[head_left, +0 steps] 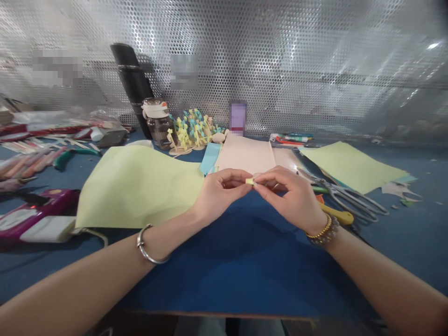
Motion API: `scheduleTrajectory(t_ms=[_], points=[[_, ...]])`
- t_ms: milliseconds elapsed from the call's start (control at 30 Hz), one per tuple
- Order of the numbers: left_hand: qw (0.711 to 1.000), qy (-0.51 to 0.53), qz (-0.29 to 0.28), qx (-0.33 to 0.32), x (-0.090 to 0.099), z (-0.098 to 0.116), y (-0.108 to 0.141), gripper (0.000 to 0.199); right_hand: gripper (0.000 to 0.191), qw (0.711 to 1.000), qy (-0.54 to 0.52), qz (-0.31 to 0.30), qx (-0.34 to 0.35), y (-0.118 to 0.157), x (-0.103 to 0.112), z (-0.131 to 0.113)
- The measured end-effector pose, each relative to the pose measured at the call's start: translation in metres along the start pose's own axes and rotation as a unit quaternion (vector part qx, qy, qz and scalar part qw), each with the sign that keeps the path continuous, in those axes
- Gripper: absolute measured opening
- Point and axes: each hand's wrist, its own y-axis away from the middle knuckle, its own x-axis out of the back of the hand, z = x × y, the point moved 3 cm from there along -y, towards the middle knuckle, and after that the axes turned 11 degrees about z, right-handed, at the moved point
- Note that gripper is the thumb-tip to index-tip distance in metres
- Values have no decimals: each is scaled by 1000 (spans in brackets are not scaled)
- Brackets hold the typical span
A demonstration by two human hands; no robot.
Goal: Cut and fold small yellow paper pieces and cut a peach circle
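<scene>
A small pale yellow piece (249, 181) is pinched between the fingertips of both hands, above the blue table. My left hand (220, 193) grips it from the left, with a large yellow-green sheet (140, 186) lying behind and left of the wrist. From the right, my right hand (292, 196) holds the piece's other end, thumb and forefinger closed. Just beyond the fingers lie a pale pink sheet (247, 154) and a blue paper strip (210, 157). The piece's exact shape is partly hidden by the fingertips.
Scissors (350, 198) and a yellow-handled tool (336, 213) lie right of my right hand. Small paper figures (192, 130), a lidded bottle (159, 123) and a black cylinder (133, 86) stand at the back. A purple device (45, 214) sits left.
</scene>
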Motion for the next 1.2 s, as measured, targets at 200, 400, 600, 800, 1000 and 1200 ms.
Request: scheduleTrajectory(t_ms=[200,400,600,800,1000,1200], points=[[1000,-24,-6,-7,0,4,0,35,17,999,-7,-28,19,-4,2,2],[1000,-11,-8,-18,-1,3,1,27,13,999,-14,-37,7,-4,0,7],[1000,5,-8,-9,-1,3,2,22,8,1000,-8,-18,-12,-4,1,7],[1000,-1,-6,-9,0,3,2,20,5,1000,-15,-8,-1,-4,2,7],[1000,-9,-12,-11,-1,6,2,17,5,1000,-17,-2,16,-4,3,6],[1000,-6,6,-11,-1,5,2,24,4,1000,-9,8,27,-4,3,3]])
